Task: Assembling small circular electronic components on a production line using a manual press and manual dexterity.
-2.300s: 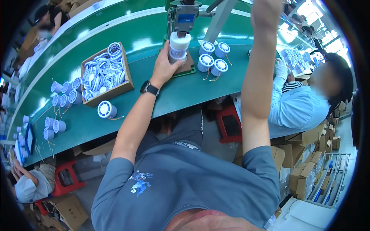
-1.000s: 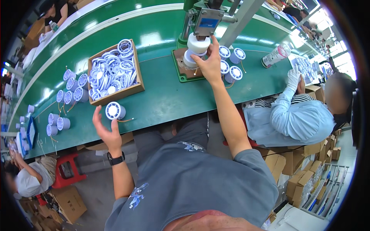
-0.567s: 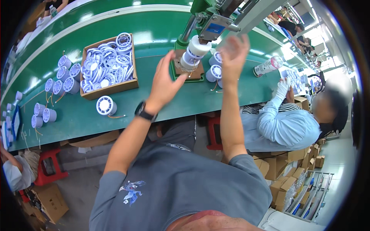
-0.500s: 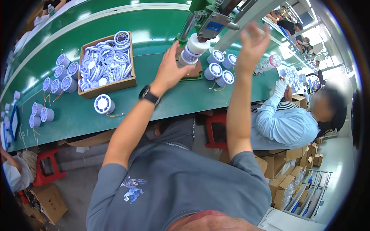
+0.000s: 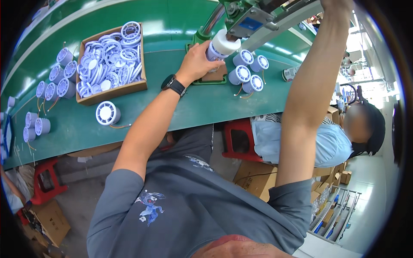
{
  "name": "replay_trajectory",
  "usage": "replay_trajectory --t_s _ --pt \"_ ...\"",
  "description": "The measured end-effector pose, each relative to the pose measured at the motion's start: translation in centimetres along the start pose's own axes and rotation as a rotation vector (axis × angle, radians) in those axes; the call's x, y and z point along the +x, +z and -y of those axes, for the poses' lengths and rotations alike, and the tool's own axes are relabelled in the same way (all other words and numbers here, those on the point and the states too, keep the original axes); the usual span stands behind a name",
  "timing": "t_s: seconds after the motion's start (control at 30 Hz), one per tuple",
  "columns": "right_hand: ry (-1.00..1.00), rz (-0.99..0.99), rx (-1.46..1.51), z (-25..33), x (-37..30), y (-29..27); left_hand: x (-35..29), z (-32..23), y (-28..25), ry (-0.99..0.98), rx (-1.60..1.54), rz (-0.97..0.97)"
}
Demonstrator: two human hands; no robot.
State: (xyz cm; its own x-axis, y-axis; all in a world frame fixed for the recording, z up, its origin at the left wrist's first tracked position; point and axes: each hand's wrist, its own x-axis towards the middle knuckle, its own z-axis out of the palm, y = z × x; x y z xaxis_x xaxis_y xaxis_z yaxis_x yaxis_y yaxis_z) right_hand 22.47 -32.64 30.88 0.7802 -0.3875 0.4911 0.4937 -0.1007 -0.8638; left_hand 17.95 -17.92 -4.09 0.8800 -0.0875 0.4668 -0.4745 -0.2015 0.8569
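My left hand [image 5: 198, 62] grips a white cylindrical spool [image 5: 221, 45] that sits under the head of a green bench press [image 5: 249, 19]. A black watch is on that wrist. My right arm reaches up to the press's long lever [image 5: 297, 13]; my right hand [image 5: 334, 3] is at the top edge of the view, mostly cut off, closed around the lever. Finished white spools [image 5: 246, 71] with copper wire stand just right of the press base. One lone spool [image 5: 107, 113] lies on the green bench [image 5: 172, 112] near its front edge.
A cardboard box [image 5: 112, 60] of white ring-shaped parts stands left of the press. More spools [image 5: 53, 81] line the bench's left end. A seated person in a light blue shirt [image 5: 318, 142] works at my right beside a red stool [image 5: 238, 137]. Cardboard cartons sit on the floor.
My left hand came up from near the lone spool and took hold of the spool under the press. My right hand left that spool and went up to the lever.
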Motion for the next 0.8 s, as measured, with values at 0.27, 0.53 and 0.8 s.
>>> replay_trajectory --t_s 0.27,0.53,0.8 --pt "-0.912 -0.048 0.093 -16.0 -20.6 -13.9 0.0 -0.2 0.3 0.028 0.053 -0.031" --pt "-0.779 -0.010 0.001 -17.1 -24.2 -12.3 0.0 0.1 -0.1 0.014 0.084 0.002" --pt "-0.723 -0.036 0.125 -3.4 -8.6 -8.5 0.4 0.3 0.0 0.059 0.032 -0.022"
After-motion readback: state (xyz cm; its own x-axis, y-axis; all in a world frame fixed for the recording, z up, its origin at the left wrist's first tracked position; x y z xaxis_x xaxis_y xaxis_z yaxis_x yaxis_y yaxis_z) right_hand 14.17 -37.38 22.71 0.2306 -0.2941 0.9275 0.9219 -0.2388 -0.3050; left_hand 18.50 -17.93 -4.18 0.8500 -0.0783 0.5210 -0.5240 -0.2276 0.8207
